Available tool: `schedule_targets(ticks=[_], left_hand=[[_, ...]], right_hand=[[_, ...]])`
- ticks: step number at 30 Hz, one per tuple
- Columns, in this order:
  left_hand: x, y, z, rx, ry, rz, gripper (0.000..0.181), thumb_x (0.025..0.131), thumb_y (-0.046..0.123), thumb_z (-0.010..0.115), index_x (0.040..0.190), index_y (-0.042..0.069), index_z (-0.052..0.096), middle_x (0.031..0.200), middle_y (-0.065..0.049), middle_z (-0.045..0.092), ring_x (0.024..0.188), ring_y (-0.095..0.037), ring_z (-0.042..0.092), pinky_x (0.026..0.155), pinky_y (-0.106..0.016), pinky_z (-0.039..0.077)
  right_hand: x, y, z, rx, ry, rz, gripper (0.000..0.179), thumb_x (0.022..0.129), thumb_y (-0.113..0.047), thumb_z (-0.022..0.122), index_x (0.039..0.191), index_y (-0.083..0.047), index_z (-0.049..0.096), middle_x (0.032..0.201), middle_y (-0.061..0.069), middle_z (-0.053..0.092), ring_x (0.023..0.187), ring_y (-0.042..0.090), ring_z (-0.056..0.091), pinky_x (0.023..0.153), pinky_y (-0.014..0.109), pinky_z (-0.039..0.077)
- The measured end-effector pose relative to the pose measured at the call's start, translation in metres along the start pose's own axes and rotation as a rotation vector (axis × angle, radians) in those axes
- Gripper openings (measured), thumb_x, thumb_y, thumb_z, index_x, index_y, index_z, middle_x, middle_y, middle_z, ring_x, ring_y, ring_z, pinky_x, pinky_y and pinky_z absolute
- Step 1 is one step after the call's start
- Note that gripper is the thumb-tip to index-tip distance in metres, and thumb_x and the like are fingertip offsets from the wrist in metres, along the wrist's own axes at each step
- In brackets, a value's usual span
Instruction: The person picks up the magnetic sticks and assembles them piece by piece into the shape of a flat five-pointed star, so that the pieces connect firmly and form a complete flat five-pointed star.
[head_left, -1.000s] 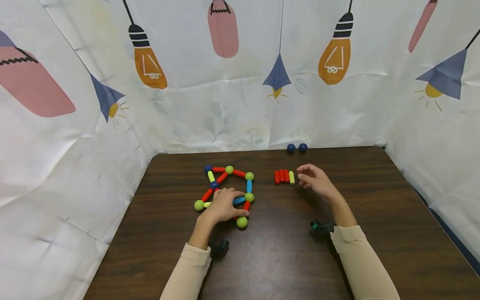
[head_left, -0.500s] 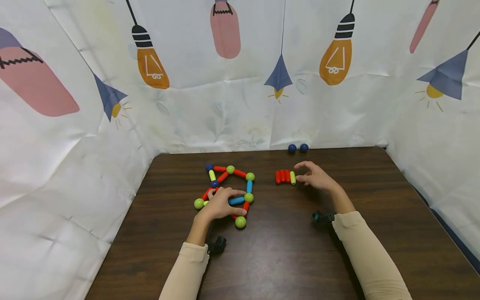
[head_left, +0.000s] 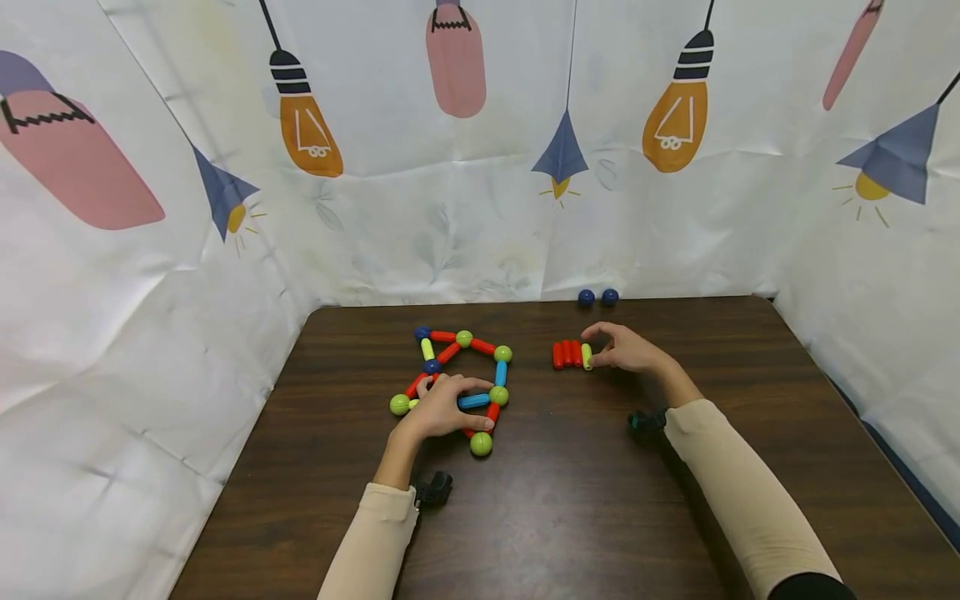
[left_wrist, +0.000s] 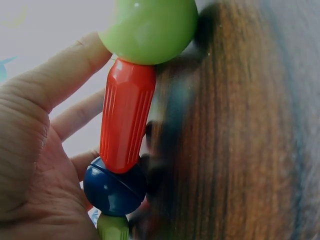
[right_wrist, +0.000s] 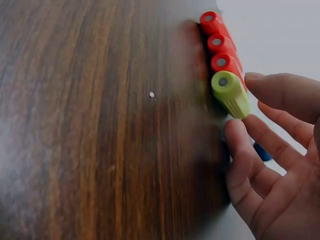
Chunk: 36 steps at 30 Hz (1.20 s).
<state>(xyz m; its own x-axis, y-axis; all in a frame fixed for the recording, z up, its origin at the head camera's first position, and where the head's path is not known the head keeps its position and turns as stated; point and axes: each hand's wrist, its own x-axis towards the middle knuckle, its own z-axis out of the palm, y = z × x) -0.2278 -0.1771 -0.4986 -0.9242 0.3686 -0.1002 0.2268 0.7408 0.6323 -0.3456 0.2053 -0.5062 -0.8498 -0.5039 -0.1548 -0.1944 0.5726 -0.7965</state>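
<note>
A flat figure of rods and balls lies left of centre: red rods, blue rods, green balls and dark blue balls. My left hand rests over its lower part, fingers spread, hiding some pieces. Its thumb lies by the front green ball; the left wrist view shows a red rod joining a green ball to a blue ball. My right hand has its fingertips at a yellow-green rod, which lines up beside several loose red rods.
Two dark blue balls sit at the far edge of the brown wooden table. A white sheet printed with lamps hangs behind and at both sides. Each wrist wears a dark camera strap.
My right hand has moved left, bringing its fingertips to the yellow-green rod. My left hand has shifted slightly left over the figure, uncovering more of a blue rod.
</note>
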Motion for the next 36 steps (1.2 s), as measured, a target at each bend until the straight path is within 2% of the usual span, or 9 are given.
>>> schedule_targets(ticks=[11,15,21,26,28,30,32,34,36], left_hand=[[0.001,0.0,0.002,-0.004,-0.001,-0.002,0.058,0.08,0.048,0.086,0.133,0.037,0.066,0.127,0.001,0.066,0.123,-0.024,0.049,0.114,-0.068,0.003],[0.001,0.0,0.002,0.001,0.0,-0.003,0.058,0.08,0.048,0.086,0.133,0.037,0.066,0.125,0.001,0.066,0.122,-0.023,0.049,0.114,-0.067,0.005],[0.0,0.001,0.001,0.008,-0.005,-0.01,0.059,0.08,0.049,0.086,0.134,0.036,0.066,0.125,0.001,0.066,0.121,-0.023,0.049,0.113,-0.067,0.006],[-0.002,0.001,0.0,0.003,-0.014,-0.015,0.06,0.08,0.049,0.085,0.134,0.035,0.066,0.128,0.001,0.065,0.121,-0.024,0.048,0.114,-0.068,0.003],[-0.003,0.001,0.0,0.002,-0.014,-0.017,0.059,0.08,0.049,0.085,0.135,0.036,0.066,0.129,0.001,0.064,0.122,-0.024,0.048,0.114,-0.068,0.003],[-0.003,0.0,0.0,0.0,-0.013,-0.018,0.059,0.08,0.049,0.085,0.134,0.036,0.065,0.129,0.001,0.064,0.121,-0.024,0.048,0.114,-0.068,0.002],[-0.002,0.0,0.0,0.0,-0.011,-0.019,0.059,0.08,0.049,0.085,0.134,0.036,0.066,0.128,0.001,0.065,0.121,-0.024,0.048,0.114,-0.068,0.003],[-0.002,0.0,0.0,-0.003,-0.011,-0.016,0.059,0.08,0.049,0.085,0.134,0.036,0.066,0.127,0.001,0.065,0.121,-0.024,0.048,0.114,-0.068,0.003],[-0.002,0.001,-0.001,-0.005,-0.011,-0.011,0.059,0.08,0.049,0.085,0.134,0.036,0.066,0.127,0.001,0.065,0.121,-0.024,0.048,0.114,-0.068,0.003]], right_hand=[[0.005,0.001,-0.001,-0.095,0.014,-0.017,0.044,0.093,-0.012,0.072,0.133,0.0,0.058,0.127,0.024,0.057,0.079,0.021,0.056,0.072,0.032,0.048],[-0.004,0.007,-0.005,-0.092,0.02,-0.017,0.043,0.093,-0.015,0.073,0.13,0.001,0.059,0.122,0.023,0.058,0.08,0.022,0.056,0.072,0.033,0.047],[-0.023,0.018,-0.014,-0.066,0.006,-0.029,0.038,0.095,-0.017,0.073,0.128,-0.001,0.062,0.128,0.022,0.058,0.097,0.027,0.062,0.078,0.033,0.05],[-0.031,0.025,-0.02,0.034,-0.052,-0.069,0.043,0.094,-0.011,0.073,0.133,-0.001,0.058,0.147,0.025,0.046,0.078,0.024,0.066,0.067,0.032,0.05],[-0.032,0.024,-0.02,0.04,-0.082,-0.082,0.046,0.094,-0.009,0.073,0.136,-0.001,0.056,0.137,0.025,0.055,0.072,0.02,0.063,0.064,0.03,0.047],[-0.032,0.021,-0.02,0.012,-0.1,-0.073,0.047,0.095,-0.01,0.072,0.138,-0.003,0.055,0.116,0.022,0.066,0.066,0.017,0.058,0.062,0.028,0.045],[-0.033,0.017,-0.02,-0.012,-0.111,-0.063,0.049,0.095,-0.01,0.071,0.14,-0.004,0.054,0.096,0.02,0.068,0.064,0.015,0.053,0.06,0.029,0.043],[-0.033,0.015,-0.021,-0.032,-0.109,-0.057,0.048,0.095,-0.01,0.071,0.139,-0.004,0.055,0.096,0.019,0.067,0.064,0.015,0.053,0.06,0.029,0.043],[-0.033,0.015,-0.021,-0.043,-0.1,-0.062,0.046,0.094,-0.009,0.072,0.137,-0.003,0.056,0.114,0.021,0.064,0.068,0.016,0.056,0.062,0.029,0.044]])
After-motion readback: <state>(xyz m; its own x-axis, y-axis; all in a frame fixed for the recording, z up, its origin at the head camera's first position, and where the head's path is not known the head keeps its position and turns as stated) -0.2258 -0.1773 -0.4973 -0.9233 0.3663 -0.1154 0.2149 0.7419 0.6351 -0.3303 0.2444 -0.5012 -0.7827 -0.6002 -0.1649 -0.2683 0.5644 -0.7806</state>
